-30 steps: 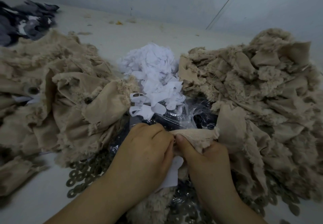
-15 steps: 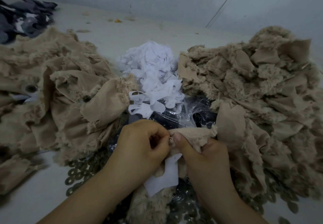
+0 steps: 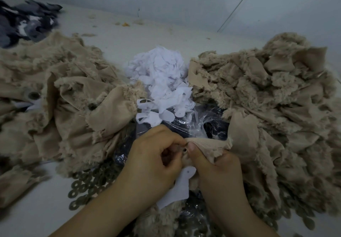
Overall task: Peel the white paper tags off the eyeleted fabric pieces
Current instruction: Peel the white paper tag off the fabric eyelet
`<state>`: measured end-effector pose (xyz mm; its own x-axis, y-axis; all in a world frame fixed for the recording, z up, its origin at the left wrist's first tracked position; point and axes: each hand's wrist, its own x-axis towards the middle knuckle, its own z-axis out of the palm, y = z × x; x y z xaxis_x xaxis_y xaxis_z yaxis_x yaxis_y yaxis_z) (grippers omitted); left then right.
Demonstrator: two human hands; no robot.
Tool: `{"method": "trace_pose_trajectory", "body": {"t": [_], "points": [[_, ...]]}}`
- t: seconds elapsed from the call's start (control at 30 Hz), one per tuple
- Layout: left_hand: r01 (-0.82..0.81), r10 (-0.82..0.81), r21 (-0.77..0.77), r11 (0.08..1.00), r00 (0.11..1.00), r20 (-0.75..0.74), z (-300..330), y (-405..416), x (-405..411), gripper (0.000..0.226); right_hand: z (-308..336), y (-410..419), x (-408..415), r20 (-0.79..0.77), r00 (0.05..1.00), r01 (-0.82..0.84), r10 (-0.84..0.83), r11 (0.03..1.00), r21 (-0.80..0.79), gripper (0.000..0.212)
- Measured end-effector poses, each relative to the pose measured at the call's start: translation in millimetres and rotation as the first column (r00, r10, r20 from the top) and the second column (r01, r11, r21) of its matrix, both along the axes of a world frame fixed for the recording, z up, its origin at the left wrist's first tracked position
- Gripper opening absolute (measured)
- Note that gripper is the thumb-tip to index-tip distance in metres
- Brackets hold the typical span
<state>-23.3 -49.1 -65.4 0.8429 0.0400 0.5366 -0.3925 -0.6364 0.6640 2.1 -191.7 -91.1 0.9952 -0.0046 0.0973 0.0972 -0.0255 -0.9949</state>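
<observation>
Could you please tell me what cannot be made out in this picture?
Head view:
- Where the white paper tag is gripped: hidden behind the left hand.
- Most of the held fabric piece: covered by the right hand.
- Dark fabric heap: blurred, cut by the left edge.

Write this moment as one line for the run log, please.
left hand: pinches fabric piece near eyelet | right hand: grips fabric piece | white paper tag: hanging below, partly peeled | peeled tags pile: behind
</observation>
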Motion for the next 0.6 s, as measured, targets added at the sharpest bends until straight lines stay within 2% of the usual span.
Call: {"method": "trace_pose_trajectory", "body": {"t": [0.13, 0.27, 0.37, 0.5, 0.6], "points": [[0.007, -0.007, -0.009, 1.000, 1.000, -0.022, -0.7, 1.5, 0.7, 0.011, -0.1, 0.8, -1.0, -0.006, 0.999, -0.031, 0.031, 0.999, 0.021, 0.058], [0.003, -0.001, 0.055, 0.998, 1.000, -0.031, 1.9, 1.9, 2.4, 0.007, -3.7, 1.0, 0.5, -0.009, 0.992, -0.121, 0.122, 0.988, 0.092, 0.036], [0.019, -0.021, -0.024, 1.000, 0.996, -0.090, 5.0, 3.5, 2.9, 0.011, -6.1, 1.1, 1.4, -0.056, 0.992, -0.110, 0.116, 0.989, 0.100, 0.042], [-0.002, -0.029, -0.164, 0.986, 0.982, -0.188, 11.9, 12.2, 0.7, 0.019, -7.3, 2.4, 4.3, -0.129, 0.990, -0.038, 0.063, 0.982, 0.185, 0.036], [0.101, -0.118, -0.114, 0.988, 0.981, -0.155, 20.3, 20.0, -3.8, 0.023, -7.7, 3.9, 6.0, -0.139, 0.989, -0.016, 0.046, 0.978, 0.208, 0.059]]}}
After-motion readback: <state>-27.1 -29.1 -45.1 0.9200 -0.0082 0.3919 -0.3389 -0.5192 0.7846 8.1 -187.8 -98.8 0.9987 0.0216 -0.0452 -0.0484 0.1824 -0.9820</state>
